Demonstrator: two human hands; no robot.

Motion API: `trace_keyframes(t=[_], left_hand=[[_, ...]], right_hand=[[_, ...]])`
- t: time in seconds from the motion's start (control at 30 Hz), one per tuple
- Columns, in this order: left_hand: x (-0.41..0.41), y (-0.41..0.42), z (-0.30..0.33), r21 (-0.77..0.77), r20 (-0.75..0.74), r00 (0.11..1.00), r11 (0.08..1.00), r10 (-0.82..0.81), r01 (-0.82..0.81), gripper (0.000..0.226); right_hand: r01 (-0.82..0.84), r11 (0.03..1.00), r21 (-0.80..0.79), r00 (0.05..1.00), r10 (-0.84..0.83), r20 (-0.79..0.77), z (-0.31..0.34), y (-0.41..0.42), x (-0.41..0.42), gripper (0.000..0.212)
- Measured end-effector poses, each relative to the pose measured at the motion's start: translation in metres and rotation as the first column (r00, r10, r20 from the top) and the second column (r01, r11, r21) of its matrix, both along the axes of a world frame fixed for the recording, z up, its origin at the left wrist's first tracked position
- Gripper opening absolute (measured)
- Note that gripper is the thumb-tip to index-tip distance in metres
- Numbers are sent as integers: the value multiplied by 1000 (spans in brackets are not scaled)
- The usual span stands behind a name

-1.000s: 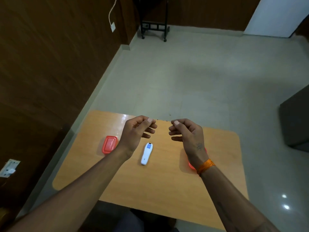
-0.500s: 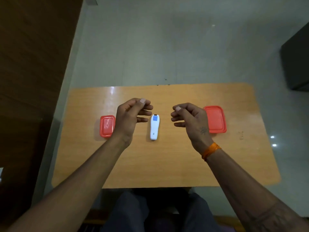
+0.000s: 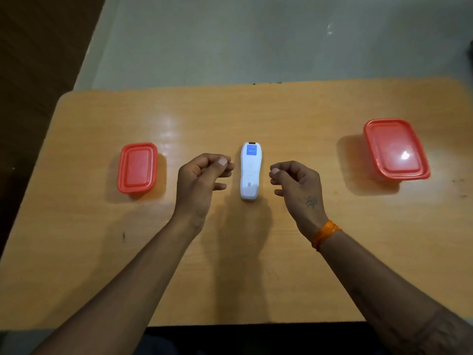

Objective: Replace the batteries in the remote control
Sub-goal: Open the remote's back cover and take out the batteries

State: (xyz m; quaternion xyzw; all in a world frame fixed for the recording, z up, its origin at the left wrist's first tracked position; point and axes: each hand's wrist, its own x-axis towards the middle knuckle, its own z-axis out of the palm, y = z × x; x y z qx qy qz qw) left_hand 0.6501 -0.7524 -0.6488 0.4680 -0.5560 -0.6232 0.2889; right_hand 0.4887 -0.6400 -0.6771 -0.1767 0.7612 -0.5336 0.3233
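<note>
I hover my left hand (image 3: 202, 180) and right hand (image 3: 298, 187), fingers loosely curled and empty, either side of the white remote control (image 3: 250, 171) lying back-up mid-desk (image 3: 230, 265); nothing started, so next I'd pick it up.

Perhaps a home: wooden table (image 3: 256, 265), tiled floor (image 3: 256, 42).

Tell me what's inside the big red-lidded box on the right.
That cannot be seen. The large box sits on the table with its red lid fully on, and the lid is opaque and covers whatever it holds. Neither hand touches it.
</note>
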Motion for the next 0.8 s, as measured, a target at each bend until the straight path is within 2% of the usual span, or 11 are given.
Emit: trace_keyframes(t=[0.17, 0.33, 0.43, 0.63, 0.8], left_hand=[[10, 2, -46, -88, -40, 999, 996, -17, 13, 19], [27, 31, -69, -200, -60, 998, 980, -32, 19, 16], [38, 49, -76, -263, -24, 998, 964, -59, 51, 15], [45, 64, -80, -270, 91, 994, 959, -58, 81, 31], [25, 65, -67, -267, 183, 982, 958, -52, 101, 45]], right_hand=[[7, 998, -59, 991, -15, -137, -43, 7, 0, 14], [-1, 990, -140, 968, -35, -249, -51, 23, 7, 15], [-13, 987, -159, 958, -33, -285, -50, 29, 18, 18], [-30, 995, -95, 956, 1, -293, -46, 42, 35, 9], [-58, 998, 19, 943, 61, -327, -42, 33, 31, 24]])
